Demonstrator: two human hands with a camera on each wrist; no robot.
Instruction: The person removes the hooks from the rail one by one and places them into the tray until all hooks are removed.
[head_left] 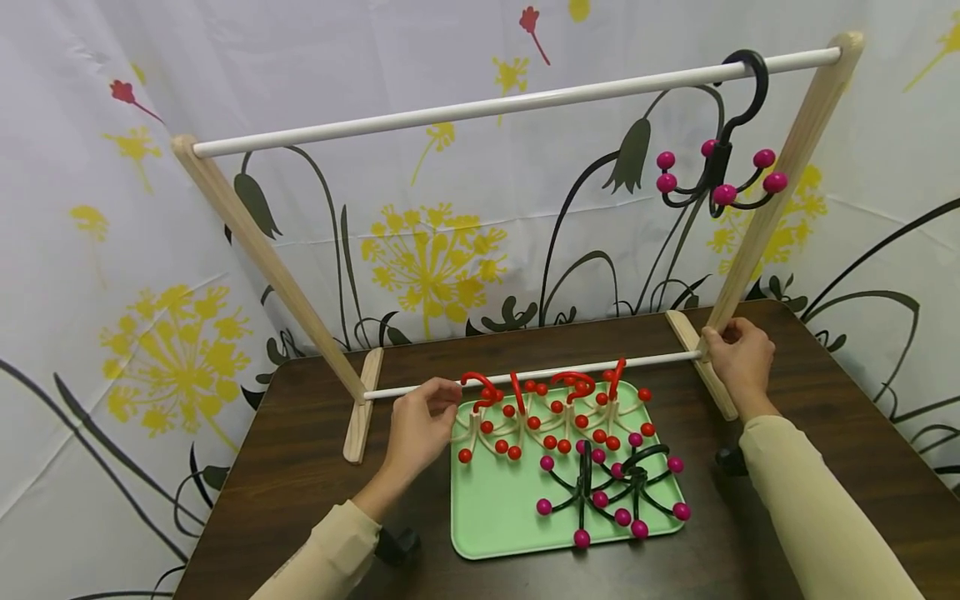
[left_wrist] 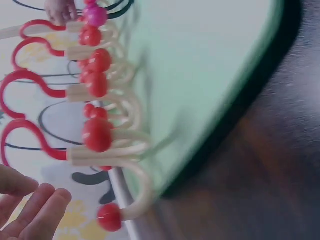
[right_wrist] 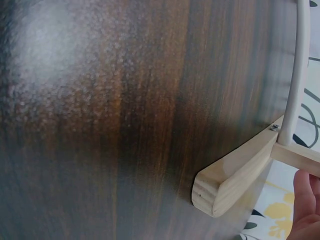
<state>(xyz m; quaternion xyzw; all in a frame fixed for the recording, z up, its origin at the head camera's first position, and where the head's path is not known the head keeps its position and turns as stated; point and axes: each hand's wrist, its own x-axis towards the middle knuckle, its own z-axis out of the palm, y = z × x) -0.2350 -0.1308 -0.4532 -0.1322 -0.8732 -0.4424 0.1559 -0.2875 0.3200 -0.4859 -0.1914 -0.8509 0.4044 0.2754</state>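
Note:
My left hand (head_left: 425, 421), fingers loosely bent, is beside the leftmost red-hooked hanger (head_left: 474, 425). In the left wrist view its fingers (left_wrist: 42, 212) are apart from that hanger's red hook (left_wrist: 30, 132). My right hand (head_left: 742, 362) grips the foot end of the rack's right wooden upright (head_left: 780, 192); the far fingers are partly hidden. Several cream hangers with red balls stand in a row on a green tray (head_left: 491, 525). Two black hangers (head_left: 583, 492) with magenta balls stand in front of them. Another black hanger (head_left: 718, 167) hangs from the white top rail (head_left: 517, 102).
The rack's left upright (head_left: 270, 267) rises from a wooden foot (head_left: 363, 408). A lower white rod (head_left: 660, 361) runs just behind the tray. The dark wooden table (head_left: 300, 467) carries everything, with a flower-patterned curtain (head_left: 480, 192) behind.

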